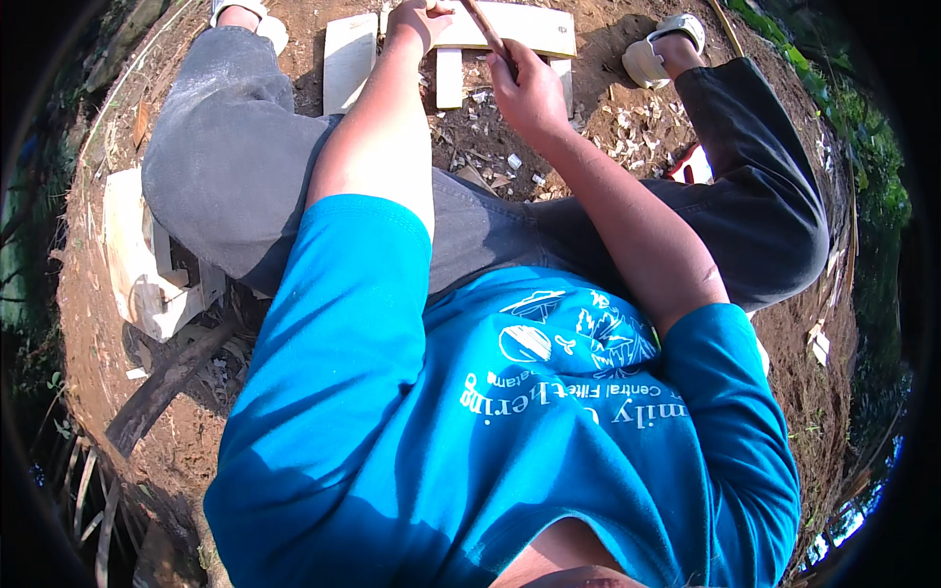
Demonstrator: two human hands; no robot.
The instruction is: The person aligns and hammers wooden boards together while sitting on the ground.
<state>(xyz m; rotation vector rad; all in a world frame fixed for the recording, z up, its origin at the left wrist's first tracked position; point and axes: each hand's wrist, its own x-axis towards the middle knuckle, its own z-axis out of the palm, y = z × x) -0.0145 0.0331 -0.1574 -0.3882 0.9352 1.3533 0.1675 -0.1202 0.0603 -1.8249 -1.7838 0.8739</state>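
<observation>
My right hand point(529, 96) is closed round a brown wooden handle point(484, 26), which slants up to the left and runs out of the top of the view, so its far end is hidden. At the near end of a pale wooden board point(534, 31), my left hand point(416, 25) has its fingers pinched together over the surface. Whatever they hold, if anything, is too small to make out. The board lies crosswise on short wooden pieces, one of them a narrow upright slat point(449, 78). Beside it on the left stands another pale plank point(350, 65).
Wood chips point(637, 137) litter the brown soil between my legs. A red and white object point(694, 165) lies by my right leg. To my left are a pale wooden frame point(129, 250) and a dark log point(169, 384). Green plants point(867, 157) border the right side.
</observation>
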